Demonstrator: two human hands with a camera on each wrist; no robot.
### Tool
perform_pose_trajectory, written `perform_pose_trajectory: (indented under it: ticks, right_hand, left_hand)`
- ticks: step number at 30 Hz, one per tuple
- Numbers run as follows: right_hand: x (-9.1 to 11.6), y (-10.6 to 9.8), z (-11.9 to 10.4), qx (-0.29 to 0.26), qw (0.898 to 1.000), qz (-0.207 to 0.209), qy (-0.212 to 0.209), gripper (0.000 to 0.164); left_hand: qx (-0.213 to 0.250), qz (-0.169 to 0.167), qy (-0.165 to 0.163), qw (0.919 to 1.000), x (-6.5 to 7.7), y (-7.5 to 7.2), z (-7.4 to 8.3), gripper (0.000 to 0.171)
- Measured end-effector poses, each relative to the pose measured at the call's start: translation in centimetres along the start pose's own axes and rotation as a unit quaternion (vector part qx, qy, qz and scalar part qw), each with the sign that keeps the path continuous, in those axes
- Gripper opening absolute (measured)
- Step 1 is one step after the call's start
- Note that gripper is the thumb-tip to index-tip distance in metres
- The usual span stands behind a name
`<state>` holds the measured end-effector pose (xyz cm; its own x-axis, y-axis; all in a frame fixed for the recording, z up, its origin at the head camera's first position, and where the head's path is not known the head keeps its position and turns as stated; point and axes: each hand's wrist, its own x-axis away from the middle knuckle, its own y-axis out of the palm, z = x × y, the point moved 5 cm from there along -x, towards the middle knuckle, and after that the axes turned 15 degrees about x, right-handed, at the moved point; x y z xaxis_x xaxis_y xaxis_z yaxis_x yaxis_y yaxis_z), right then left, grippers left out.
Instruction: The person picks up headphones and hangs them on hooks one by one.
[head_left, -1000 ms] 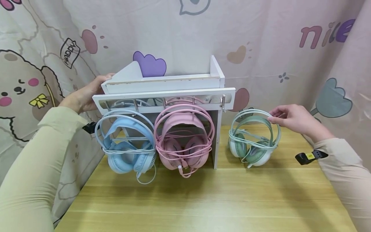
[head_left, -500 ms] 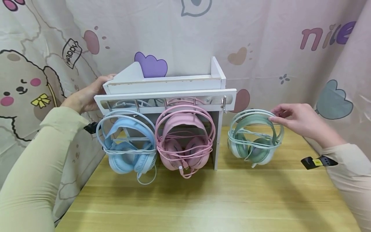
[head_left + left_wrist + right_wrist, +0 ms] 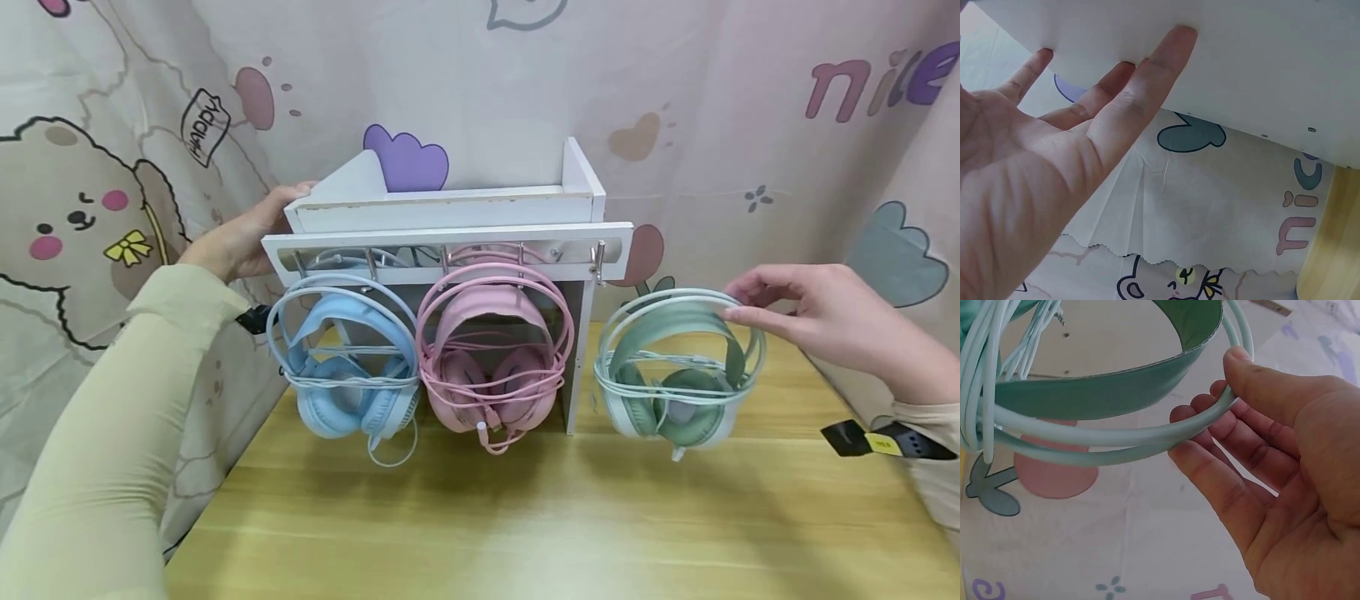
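In the head view my left hand (image 3: 243, 237) lies against the left side of a white shelf rack (image 3: 450, 215). The left wrist view shows its straight fingertips touching the white panel (image 3: 1260, 75). My right hand (image 3: 817, 312) pinches the thin outer headband of green headphones (image 3: 675, 400) between thumb and fingers, with their cable wound around them. They hang above the table, right of the rack. In the right wrist view, the hand (image 3: 1285, 444) grips the pale green band (image 3: 1116, 434). Blue headphones (image 3: 341, 392) and pink headphones (image 3: 495, 383) hang from the rack's front hooks.
A white rail (image 3: 442, 233) with several metal hooks runs along the rack's front. Its rightmost hook (image 3: 597, 258) bears nothing. Beneath lies a wooden table (image 3: 525, 517). A patterned curtain (image 3: 510, 100) closes off the back and sides.
My right hand has brought the green headphones up and nearer to me, and they look larger. The left hand stays at the rack. The head view has shifted slightly.
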<state>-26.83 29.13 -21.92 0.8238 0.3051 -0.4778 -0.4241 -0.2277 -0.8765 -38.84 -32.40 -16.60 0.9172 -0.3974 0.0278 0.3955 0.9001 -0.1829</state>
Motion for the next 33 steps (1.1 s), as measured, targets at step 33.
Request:
perform_pose_trajectory:
  ticks: [33]
  right_hand:
    - [-1.7,-4.1,-3.2,-0.051,0.996,0.068,-0.022,0.021]
  left_hand:
    - [0.007,0.001,-0.006,1.0,-0.2,0.1,0.3,0.055]
